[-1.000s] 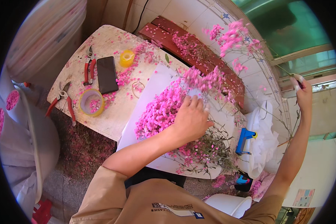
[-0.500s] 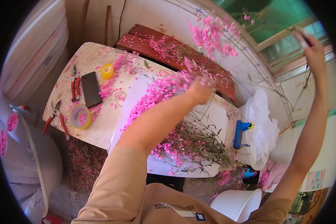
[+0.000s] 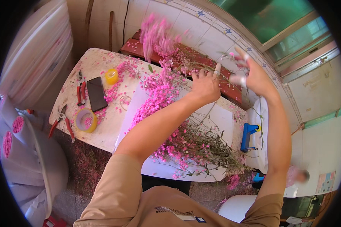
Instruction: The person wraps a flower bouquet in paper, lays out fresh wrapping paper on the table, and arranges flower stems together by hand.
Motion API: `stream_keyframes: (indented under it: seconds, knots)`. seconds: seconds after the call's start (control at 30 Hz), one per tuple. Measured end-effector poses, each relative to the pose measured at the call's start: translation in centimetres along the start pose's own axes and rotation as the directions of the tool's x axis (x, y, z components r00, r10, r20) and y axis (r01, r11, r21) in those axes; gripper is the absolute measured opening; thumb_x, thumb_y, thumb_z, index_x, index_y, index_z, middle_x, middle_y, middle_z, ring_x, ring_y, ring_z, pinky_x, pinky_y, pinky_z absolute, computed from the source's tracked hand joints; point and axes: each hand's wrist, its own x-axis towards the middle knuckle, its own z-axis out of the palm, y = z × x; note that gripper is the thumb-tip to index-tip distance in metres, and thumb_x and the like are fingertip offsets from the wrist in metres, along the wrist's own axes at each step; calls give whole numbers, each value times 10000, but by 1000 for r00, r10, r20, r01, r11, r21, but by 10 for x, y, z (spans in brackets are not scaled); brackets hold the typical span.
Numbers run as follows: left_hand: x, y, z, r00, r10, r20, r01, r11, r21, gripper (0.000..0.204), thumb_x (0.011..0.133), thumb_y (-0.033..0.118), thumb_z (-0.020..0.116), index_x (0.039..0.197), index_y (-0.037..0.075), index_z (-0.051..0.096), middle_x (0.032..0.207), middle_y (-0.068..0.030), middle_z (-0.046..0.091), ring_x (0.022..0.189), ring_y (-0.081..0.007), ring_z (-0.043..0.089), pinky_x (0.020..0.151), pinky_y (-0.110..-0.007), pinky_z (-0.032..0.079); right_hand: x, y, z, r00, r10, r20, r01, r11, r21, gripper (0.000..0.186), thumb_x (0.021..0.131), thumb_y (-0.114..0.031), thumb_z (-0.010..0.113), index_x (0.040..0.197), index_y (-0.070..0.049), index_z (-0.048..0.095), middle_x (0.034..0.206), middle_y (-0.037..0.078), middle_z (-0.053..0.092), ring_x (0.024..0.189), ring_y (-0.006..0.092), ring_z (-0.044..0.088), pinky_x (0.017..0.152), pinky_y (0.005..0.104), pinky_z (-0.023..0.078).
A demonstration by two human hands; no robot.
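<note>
My left hand (image 3: 206,87) is over the table, its fingers spread and its thumb hidden. It is beside the stems of a large bunch of pink flowers (image 3: 155,96). My right hand (image 3: 257,77) is raised farther right with fingers and thumb apart; white wraps cover some fingertips. A motion-blurred spray of pink flowers (image 3: 155,36) is up at the back, its thin stems running right toward both hands. Another leafy pink bunch (image 3: 201,147) lies nearer me on white sheets (image 3: 221,117), stems pointing right.
On the table's left are a black phone (image 3: 96,94), red-handled pruners (image 3: 80,92), a second pair (image 3: 62,122), and yellow tape rolls (image 3: 86,120). A blue tape dispenser (image 3: 248,137) stands at the right edge. A red bench (image 3: 231,89) runs behind. A person (image 3: 296,176) appears at far right.
The raised pink spray has swung left, over the bench. My right hand has come down and left, and its fingers have opened. My left hand's fingers now show spread.
</note>
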Motion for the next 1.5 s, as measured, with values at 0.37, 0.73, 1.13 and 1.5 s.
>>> stream_keyframes:
  seconds: [0.37, 0.73, 1.13, 1.5]
  knots:
    - [-6, -40, 19, 917, 81, 391, -145, 980, 137, 815, 913, 379, 677, 1591, 128, 302, 1558, -169, 417, 1417, -441, 408, 1148, -570, 336, 26, 58, -44, 961, 277, 17, -266, 937, -228, 192, 969, -189, 673, 1111, -72, 725, 755, -59, 580, 616, 41, 465, 565, 230, 406]
    - [12, -56, 4, 706, -83, 703, -193, 933, 304, 568, 879, 326, 691, 1376, 68, 598, 1428, -196, 561, 1335, -432, 519, 1090, -524, 431, 11, -36, -269, 900, 42, -433, -255, 858, -446, 301, 992, -301, 651, 1197, -90, 712, 770, -108, 490, 660, 28, 367, 596, 221, 291]
    - [55, -120, 42, 873, 486, 50, -486, 853, 193, 473, 853, 215, 670, 1284, 32, 601, 1415, -187, 559, 1253, -361, 556, 1038, -480, 461, -28, -62, -268, 934, -6, -358, -197, 826, -528, 232, 994, -252, 635, 1122, -77, 718, 756, -87, 508, 644, 42, 381, 593, 234, 328]
    - [11, 11, -40, 840, 433, 328, 12, 590, -807, 851, 897, 502, 735, 1530, 41, 404, 1597, -203, 380, 1455, -385, 391, 1221, -463, 296, -170, -17, -244, 816, 100, -569, -365, 853, -373, 301, 950, -196, 597, 1193, -65, 716, 713, -74, 524, 615, 42, 433, 548, 231, 327]
